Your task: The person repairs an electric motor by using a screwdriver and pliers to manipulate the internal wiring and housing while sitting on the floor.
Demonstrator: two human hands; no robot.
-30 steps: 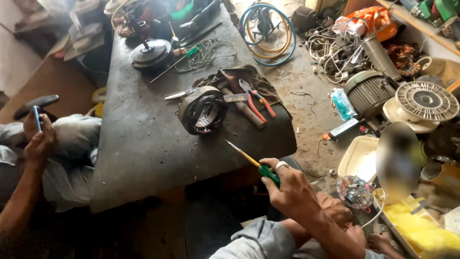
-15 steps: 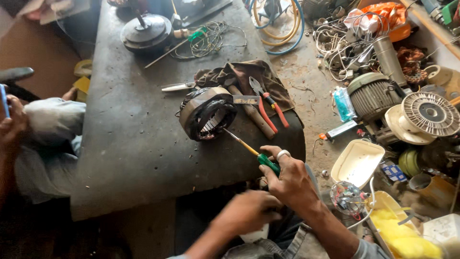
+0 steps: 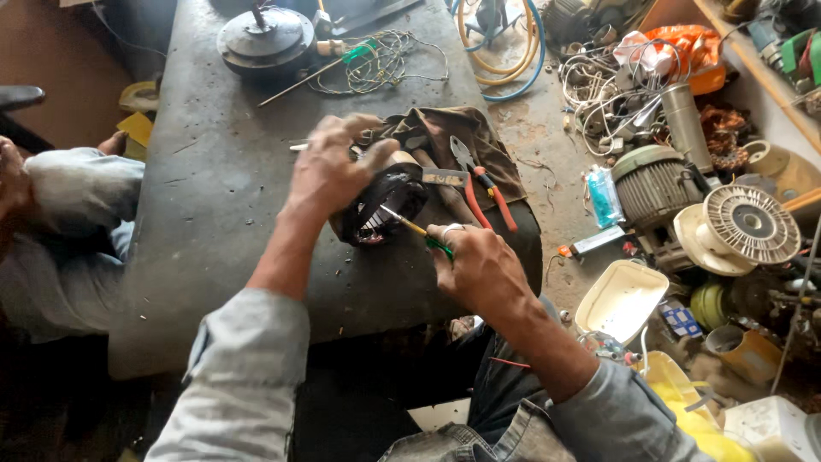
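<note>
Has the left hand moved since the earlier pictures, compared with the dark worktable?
Yes. The left hand has come up from below the near edge of the worktable and now rests on the motor stator.

Free room to the left of the hands, crowded to the right and beyond

The left hand (image 3: 329,171) covers the motor stator (image 3: 380,208) and the right hand (image 3: 479,269) holds a screwdriver (image 3: 410,227) into it, so between the two hands there is almost no gap. Left of the left hand the grey table (image 3: 214,214) is bare and a hand can pass there, up to the other person's sleeve (image 3: 77,188) at the table edge. Just right of the stator lie red-handled pliers (image 3: 483,184) on a brown cloth (image 3: 453,128). Beyond the left hand, a round motor cover (image 3: 265,38) and a wire tangle (image 3: 376,64) block the far end. Right of the right hand the floor is full of parts, with a white tray (image 3: 620,299) nearest.
</note>
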